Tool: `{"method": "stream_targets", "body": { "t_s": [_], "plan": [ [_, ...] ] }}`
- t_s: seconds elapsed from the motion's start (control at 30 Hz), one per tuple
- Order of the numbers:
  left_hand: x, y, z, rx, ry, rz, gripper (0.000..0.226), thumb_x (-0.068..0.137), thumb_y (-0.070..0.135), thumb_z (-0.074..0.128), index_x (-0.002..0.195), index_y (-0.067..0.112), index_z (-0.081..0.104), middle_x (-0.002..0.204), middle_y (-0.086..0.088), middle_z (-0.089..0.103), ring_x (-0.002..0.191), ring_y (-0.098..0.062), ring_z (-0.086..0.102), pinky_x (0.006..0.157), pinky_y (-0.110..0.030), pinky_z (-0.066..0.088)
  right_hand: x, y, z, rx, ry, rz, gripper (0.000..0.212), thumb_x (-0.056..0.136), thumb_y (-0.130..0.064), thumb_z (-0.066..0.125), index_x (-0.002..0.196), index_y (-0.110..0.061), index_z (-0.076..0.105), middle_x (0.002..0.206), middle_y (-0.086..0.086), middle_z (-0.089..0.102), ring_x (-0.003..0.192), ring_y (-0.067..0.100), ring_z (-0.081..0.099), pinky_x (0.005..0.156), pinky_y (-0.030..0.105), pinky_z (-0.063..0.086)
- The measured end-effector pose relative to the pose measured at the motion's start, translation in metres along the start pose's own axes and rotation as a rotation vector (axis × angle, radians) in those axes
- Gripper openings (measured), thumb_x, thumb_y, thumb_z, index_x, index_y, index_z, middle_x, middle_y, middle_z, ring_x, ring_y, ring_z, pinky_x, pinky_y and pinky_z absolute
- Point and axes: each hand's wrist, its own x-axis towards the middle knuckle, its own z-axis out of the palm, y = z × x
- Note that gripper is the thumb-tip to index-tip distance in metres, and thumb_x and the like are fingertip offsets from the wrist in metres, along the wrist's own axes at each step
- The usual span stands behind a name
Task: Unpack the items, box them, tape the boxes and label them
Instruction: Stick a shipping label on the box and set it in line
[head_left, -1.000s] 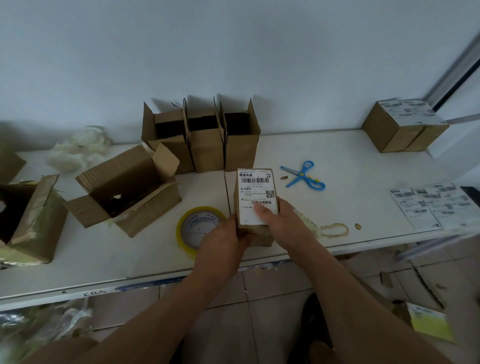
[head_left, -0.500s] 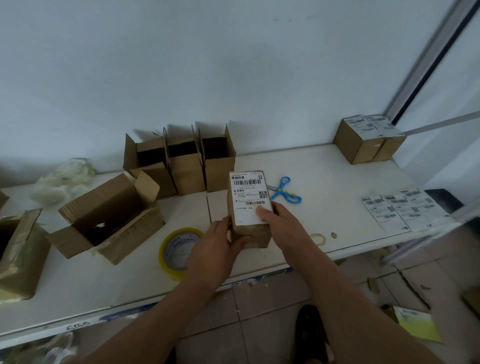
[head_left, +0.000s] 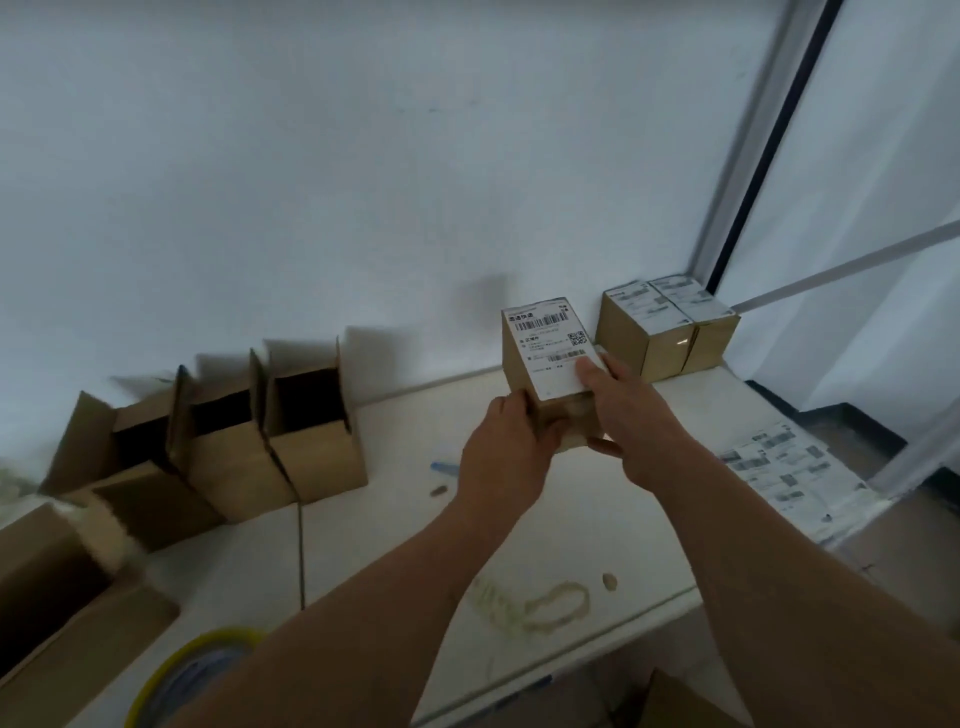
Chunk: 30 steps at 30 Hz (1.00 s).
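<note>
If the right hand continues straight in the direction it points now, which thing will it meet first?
Probably the two labelled boxes at the back right. The right hand, gripping the labelled box with the left hand, points toward them; depth is hard to judge.

Scissors (head_left: 444, 466) mostly behind left wrist.

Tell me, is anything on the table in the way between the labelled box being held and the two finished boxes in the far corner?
Nothing visible. Both hands hold the labelled box in the air, and the table between it and the finished boxes looks bare.
</note>
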Motion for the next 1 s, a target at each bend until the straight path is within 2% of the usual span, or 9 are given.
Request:
{"method": "stream_targets", "body": {
  "t_s": [0.07, 0.27, 0.37, 0.47, 0.53, 0.63, 0.7, 0.77, 1.0],
  "plan": [
    [0.027, 0.009, 0.025, -0.010, -0.005, -0.009, 0.041, 0.096, 0.044, 0.052, 0.125, 0.015, 0.052, 0.116, -0.002, 0.057, 0.100, -0.020, 0.058, 0.083, -0.031, 0.047, 0.033, 0.001, -0.013, 0.014, 0.020, 0.013, 0.032, 0.098, -0.044, 0.050, 0.128, -0.034, 0.055, 0.116, -0.006, 0.062, 0.102, 0.018, 0.060, 0.087, 0.045, 0.056],
    [0.084, 0.011, 0.098, -0.003, -0.030, -0.018, 0.041, 0.097, 0.044, 0.051, 0.127, 0.017, 0.051, 0.119, -0.002, 0.058, 0.102, -0.019, 0.059, 0.083, -0.028, 0.047, 0.115, 0.030, -0.036, 0.077, 0.121, 0.083, 0.030, 0.095, -0.042, 0.059, 0.112, -0.017, 0.056, 0.097, -0.001, 0.063, 0.088, 0.019, 0.062, 0.088, 0.049, 0.056],
    [0.098, 0.006, 0.123, -0.012, -0.039, -0.057, 0.039, 0.095, 0.044, 0.053, 0.125, 0.019, 0.053, 0.117, -0.001, 0.059, 0.099, -0.018, 0.060, 0.079, -0.027, 0.048, 0.146, 0.052, -0.039, 0.054, 0.177, 0.100, 0.039, 0.092, -0.046, 0.060, 0.116, -0.015, 0.055, 0.103, 0.001, 0.061, 0.091, 0.020, 0.059, 0.091, 0.050, 0.054],
    [0.113, 0.003, 0.140, -0.028, -0.031, -0.069, 0.038, 0.095, 0.044, 0.053, 0.123, 0.019, 0.055, 0.114, -0.001, 0.061, 0.096, -0.018, 0.061, 0.079, -0.031, 0.052, 0.171, 0.066, -0.038, 0.030, 0.241, 0.086, 0.056, 0.087, -0.055, 0.061, 0.124, -0.014, 0.056, 0.118, 0.007, 0.061, 0.104, 0.025, 0.058, 0.094, 0.048, 0.052],
    [0.123, 0.003, 0.148, -0.043, -0.018, -0.064, 0.037, 0.094, 0.042, 0.054, 0.122, 0.018, 0.056, 0.114, -0.002, 0.062, 0.097, -0.019, 0.061, 0.079, -0.032, 0.050, 0.186, 0.071, -0.038, -0.031, 0.314, 0.126, 0.078, 0.076, -0.070, 0.060, 0.129, -0.013, 0.054, 0.125, 0.011, 0.056, 0.106, 0.028, 0.056, 0.093, 0.048, 0.052],
    [0.135, 0.007, 0.157, -0.025, -0.004, -0.062, 0.037, 0.094, 0.041, 0.056, 0.119, 0.014, 0.056, 0.113, -0.005, 0.062, 0.101, -0.023, 0.059, 0.079, -0.033, 0.046, 0.196, 0.073, -0.041, -0.013, 0.356, 0.224, 0.107, 0.055, -0.086, 0.057, 0.134, -0.014, 0.049, 0.127, 0.013, 0.050, 0.104, 0.030, 0.054, 0.078, 0.044, 0.058],
    [0.141, 0.009, 0.163, -0.011, -0.005, -0.055, 0.035, 0.094, 0.040, 0.056, 0.117, 0.013, 0.056, 0.111, -0.006, 0.063, 0.101, -0.025, 0.059, 0.079, -0.035, 0.047, 0.203, 0.073, -0.044, 0.086, 0.327, 0.221, 0.106, 0.052, -0.084, 0.062, 0.132, -0.016, 0.050, 0.121, 0.011, 0.053, 0.098, 0.028, 0.058, 0.055, 0.033, 0.057],
    [0.147, 0.012, 0.168, -0.010, -0.001, -0.049, 0.033, 0.095, 0.039, 0.055, 0.115, 0.012, 0.056, 0.110, -0.007, 0.064, 0.099, -0.026, 0.060, 0.076, -0.034, 0.047, 0.212, 0.073, -0.048, 0.151, 0.315, 0.203, 0.099, 0.056, -0.078, 0.071, 0.130, -0.014, 0.051, 0.116, 0.009, 0.057, 0.092, 0.028, 0.062, 0.047, 0.027, 0.053],
    [0.160, 0.017, 0.164, 0.033, -0.065, -0.005, 0.031, 0.096, 0.035, 0.055, 0.113, 0.009, 0.059, 0.112, -0.011, 0.067, 0.101, -0.028, 0.061, 0.069, -0.029, 0.037, 0.225, 0.077, -0.047, 0.217, 0.329, 0.158, 0.090, 0.062, -0.072, 0.074, 0.124, -0.010, 0.055, 0.106, 0.007, 0.063, 0.077, 0.023, 0.068, 0.057, 0.034, 0.061]
  ]
}}
